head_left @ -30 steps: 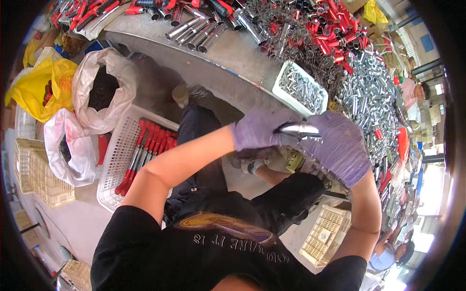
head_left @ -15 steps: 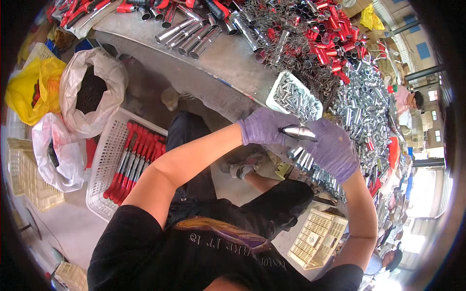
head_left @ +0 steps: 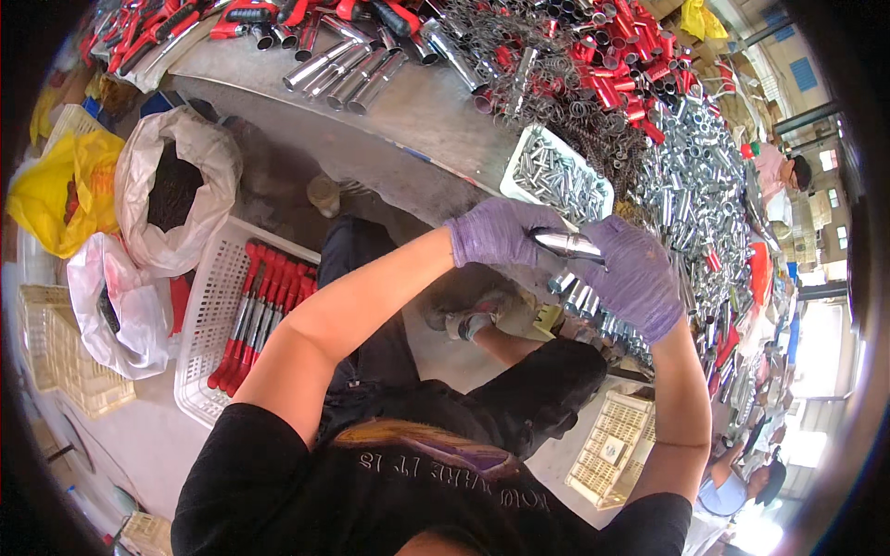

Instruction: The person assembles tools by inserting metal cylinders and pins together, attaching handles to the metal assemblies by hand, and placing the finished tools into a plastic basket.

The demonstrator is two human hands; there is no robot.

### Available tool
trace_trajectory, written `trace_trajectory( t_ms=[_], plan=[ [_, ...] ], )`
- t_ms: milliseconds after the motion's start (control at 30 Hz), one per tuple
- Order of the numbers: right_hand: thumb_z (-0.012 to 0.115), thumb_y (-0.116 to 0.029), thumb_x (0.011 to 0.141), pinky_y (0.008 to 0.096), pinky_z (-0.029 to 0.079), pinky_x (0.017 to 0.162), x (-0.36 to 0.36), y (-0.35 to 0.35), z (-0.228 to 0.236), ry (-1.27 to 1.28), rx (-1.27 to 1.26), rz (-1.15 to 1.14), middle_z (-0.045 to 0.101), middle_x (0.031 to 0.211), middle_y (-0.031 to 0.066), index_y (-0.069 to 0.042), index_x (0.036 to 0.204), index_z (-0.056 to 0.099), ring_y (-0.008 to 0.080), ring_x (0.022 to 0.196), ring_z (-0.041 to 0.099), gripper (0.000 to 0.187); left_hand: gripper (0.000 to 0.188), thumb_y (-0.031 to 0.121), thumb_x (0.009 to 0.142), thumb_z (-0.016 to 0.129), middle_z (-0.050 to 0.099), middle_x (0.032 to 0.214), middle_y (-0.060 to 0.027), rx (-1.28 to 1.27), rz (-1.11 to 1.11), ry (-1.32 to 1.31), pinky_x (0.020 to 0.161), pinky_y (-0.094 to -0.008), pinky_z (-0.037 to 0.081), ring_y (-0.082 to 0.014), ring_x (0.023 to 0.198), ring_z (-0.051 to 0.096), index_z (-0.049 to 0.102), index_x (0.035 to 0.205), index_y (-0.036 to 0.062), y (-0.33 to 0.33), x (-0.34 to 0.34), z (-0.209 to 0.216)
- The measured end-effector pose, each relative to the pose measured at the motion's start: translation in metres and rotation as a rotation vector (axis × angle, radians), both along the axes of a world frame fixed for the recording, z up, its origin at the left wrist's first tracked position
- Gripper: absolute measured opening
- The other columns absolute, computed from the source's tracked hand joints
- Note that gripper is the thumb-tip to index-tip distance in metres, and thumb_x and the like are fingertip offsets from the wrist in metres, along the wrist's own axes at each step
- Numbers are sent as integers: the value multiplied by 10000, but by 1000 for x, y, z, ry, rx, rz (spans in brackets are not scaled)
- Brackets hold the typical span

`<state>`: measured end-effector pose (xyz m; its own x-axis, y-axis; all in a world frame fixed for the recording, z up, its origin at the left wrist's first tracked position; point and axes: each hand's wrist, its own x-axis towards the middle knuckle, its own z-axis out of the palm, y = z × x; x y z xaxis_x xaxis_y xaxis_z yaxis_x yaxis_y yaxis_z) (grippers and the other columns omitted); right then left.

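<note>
Both my hands wear purple gloves and meet over the front of the workbench. Between them is a shiny chromed metal tube [head_left: 567, 243], lying crosswise. My left hand [head_left: 501, 233] is closed on its left end, with the thumb and fingers pinched together. My right hand [head_left: 632, 278] is wrapped round the other end and hides part of it. Just beyond the hands stands a white tray [head_left: 513, 185] full of small metal pins [head_left: 561, 176]. Below my right hand, several chromed tubes [head_left: 579, 298] lie in a row.
Piles of springs [head_left: 593, 116], red sleeves [head_left: 616, 97] and silver fittings [head_left: 691, 176] cover the bench. A white basket [head_left: 199, 347] at left holds red-handled tools [head_left: 255, 315], near open sacks [head_left: 209, 222]. A cream crate [head_left: 612, 454] stands low right. Other people [head_left: 742, 486] sit further right.
My view has shifted slightly. Both hands remain on the metal tube, and the left one sits a little higher in the picture.
</note>
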<state>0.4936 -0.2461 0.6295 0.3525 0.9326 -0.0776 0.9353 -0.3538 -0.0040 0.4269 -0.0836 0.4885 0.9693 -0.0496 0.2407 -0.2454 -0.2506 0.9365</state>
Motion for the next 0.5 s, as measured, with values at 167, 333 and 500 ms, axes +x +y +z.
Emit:
trace_trajectory(
  t_ms=[167, 333, 500],
  plan=[
    [672, -330, 775, 430, 479, 752, -4, -20, -20, -64, 8, -83, 594, 964, 159, -64, 1048, 599, 345, 891, 600, 388, 476, 395, 719, 758, 653, 965, -85, 177, 6, -98, 807, -332, 491, -221, 908, 638, 625, 1067, 99, -2, 0, -9],
    [621, -315, 819, 435, 476, 788, -8, -20, -27, 59, 76, -119, 587, 1001, 153, -88, 1110, 548, 349, 930, 590, 376, 433, 412, 712, 698, 624, 878, -81, 721, 253, -375, 702, -407, 492, -299, 825, 618, 606, 1038, 141, 12, -23, 12],
    [620, -275, 807, 437, 478, 763, -26, 15, -89, -51, 299, -162, 591, 990, 158, -106, 1067, 547, 346, 898, 588, 319, 452, 404, 687, 708, 613, 861, -56, 920, 241, -512, 681, -400, 482, -282, 776, 603, 598, 1038, 141, 67, -30, 12]
  ],
)
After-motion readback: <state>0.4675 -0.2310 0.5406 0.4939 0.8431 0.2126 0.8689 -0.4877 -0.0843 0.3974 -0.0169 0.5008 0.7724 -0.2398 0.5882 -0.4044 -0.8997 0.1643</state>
